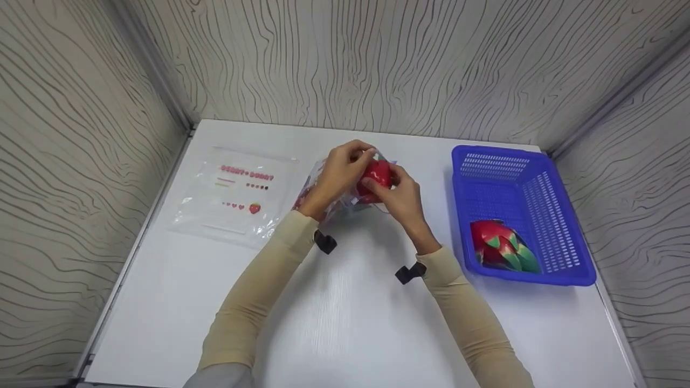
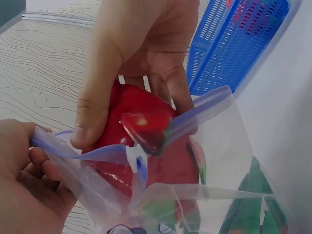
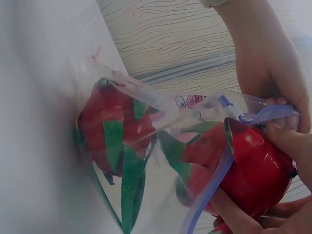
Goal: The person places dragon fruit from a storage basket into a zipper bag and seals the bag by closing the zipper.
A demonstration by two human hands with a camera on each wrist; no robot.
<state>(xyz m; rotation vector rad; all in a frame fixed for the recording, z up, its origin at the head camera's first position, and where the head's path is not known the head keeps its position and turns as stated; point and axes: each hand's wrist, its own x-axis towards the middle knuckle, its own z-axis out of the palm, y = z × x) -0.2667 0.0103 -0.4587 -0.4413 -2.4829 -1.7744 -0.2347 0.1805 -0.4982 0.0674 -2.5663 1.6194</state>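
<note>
A red dragon fruit [image 1: 378, 172] with green-tipped scales is partway inside a clear zip bag [image 2: 226, 141]. My right hand [image 1: 405, 196] grips its upper end, thumb on one side and fingers on the other, at the bag's mouth. The left hand [image 1: 337, 175] pinches the rim of the bag beside the slider [image 3: 233, 111], as the right wrist view shows. Another dragon fruit [image 3: 119, 131] with long green scales lies deeper in the same bag. Both the bag and the fruit are over the table's back middle.
To the right stands a blue plastic basket [image 1: 531, 277] with a further dragon fruit [image 1: 493, 242] at its near end. A flat clear bag printed with red lettering and strawberries [image 1: 237, 188] lies on the white table [image 1: 345, 323] at left. Wood-patterned panels [image 1: 345, 64] enclose the table.
</note>
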